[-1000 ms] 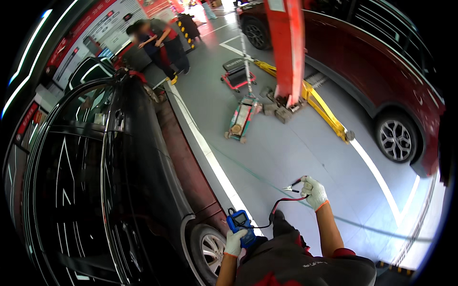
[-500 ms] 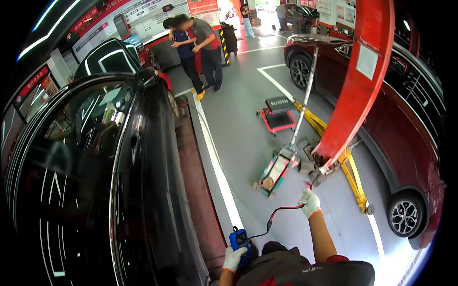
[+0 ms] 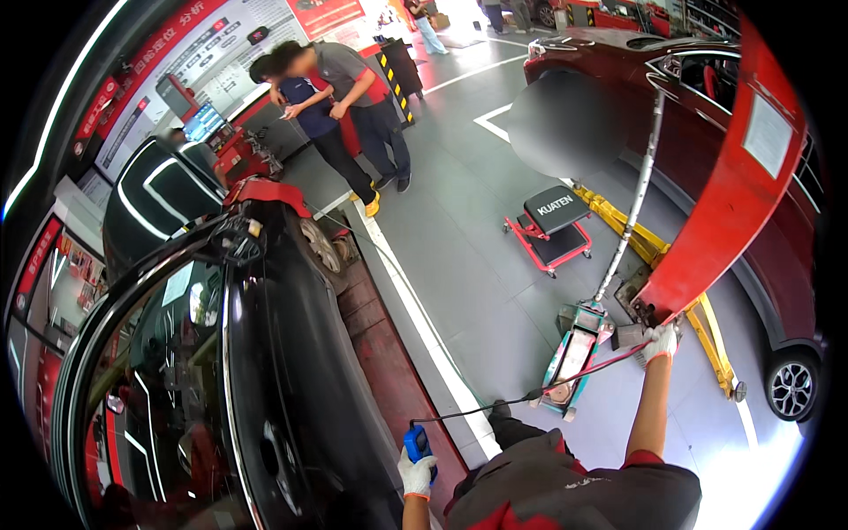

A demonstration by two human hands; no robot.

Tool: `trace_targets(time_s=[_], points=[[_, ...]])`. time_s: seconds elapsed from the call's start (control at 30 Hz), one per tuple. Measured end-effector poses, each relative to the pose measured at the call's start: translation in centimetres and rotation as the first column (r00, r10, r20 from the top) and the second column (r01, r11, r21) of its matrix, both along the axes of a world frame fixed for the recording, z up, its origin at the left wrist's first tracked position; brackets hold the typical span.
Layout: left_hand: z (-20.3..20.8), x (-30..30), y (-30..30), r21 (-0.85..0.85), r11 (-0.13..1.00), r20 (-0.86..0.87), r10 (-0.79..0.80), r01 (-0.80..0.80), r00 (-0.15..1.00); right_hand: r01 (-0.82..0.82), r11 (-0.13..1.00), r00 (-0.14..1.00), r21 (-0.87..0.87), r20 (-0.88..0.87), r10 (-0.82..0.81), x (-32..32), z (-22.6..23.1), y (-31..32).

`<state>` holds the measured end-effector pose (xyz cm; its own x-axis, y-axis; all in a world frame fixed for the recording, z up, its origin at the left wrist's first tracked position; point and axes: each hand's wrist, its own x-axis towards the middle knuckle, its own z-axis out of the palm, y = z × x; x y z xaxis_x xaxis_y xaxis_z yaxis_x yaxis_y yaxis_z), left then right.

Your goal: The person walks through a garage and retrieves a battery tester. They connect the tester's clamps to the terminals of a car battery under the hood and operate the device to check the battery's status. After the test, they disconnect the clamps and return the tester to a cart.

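My left hand [image 3: 416, 474], in a white glove, is closed around a blue handheld tester [image 3: 417, 441] beside the black car [image 3: 331, 406]. A thin black cable [image 3: 473, 412] runs from its top to a dark joint, then on as a red lead [image 3: 602, 363]. At the right, my right hand [image 3: 661, 343], also gloved, is closed on the far part of this lead, arm stretched out. What sits at the lead's end is hidden by the fingers. The lead passes above the green floor jack [image 3: 576, 355] and hangs fairly straight between my hands.
A red lift post [image 3: 738, 208] with yellow arms [image 3: 712, 349] stands close to my right hand, before a maroon car [image 3: 799, 300]. A red creeper seat [image 3: 552, 221] lies beyond the jack. Two people [image 3: 340, 115] stand ahead. A grey blur covers part of the maroon car.
My right hand has moved outward to the right, and the lead has gone from a slack curve to nearly straight. The view has shifted, showing more of the black car's front.
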<state>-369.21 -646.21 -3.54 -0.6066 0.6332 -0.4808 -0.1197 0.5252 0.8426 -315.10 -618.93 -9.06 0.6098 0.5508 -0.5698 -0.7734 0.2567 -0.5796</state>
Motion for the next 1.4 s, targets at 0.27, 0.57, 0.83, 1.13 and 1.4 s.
trace_targets(time_s=[0.27, 0.57, 0.83, 1.13, 1.4], points=[[-0.9, -9.5, 18.6, -0.011, 0.988, -0.043, 0.153, -0.154, 0.987, -0.314, 0.912, 0.748, -0.265, 0.522, 0.41, -16.2, 2.2, 25.1], [-3.9, -14.4, 51.7, 0.032, 0.998, 0.29, -0.058, 0.051, 0.955, -0.447, 0.123, 0.169, -0.886, 0.051, 0.984, -23.4, -17.1, 31.1], [2.4, -18.1, 81.4, 0.004, 0.71, 0.059, -0.703, 0.704, 0.709, -0.257, -0.393, -0.126, -0.883, -0.372, 0.92, -29.1, -21.9, 32.0], [2.8, -20.4, 107.2, -0.079, 0.746, -0.027, -0.665, 0.661, 0.747, 0.331, -0.101, -0.766, -0.938, -0.33, 0.551, -31.8, -28.1, 71.6], [0.4, -26.7, 126.9, -0.103, 0.883, 0.009, -0.459, 0.457, 0.888, -0.651, 0.485, 0.239, -0.584, 0.449, 0.861, -44.2, -7.7, 118.6]])
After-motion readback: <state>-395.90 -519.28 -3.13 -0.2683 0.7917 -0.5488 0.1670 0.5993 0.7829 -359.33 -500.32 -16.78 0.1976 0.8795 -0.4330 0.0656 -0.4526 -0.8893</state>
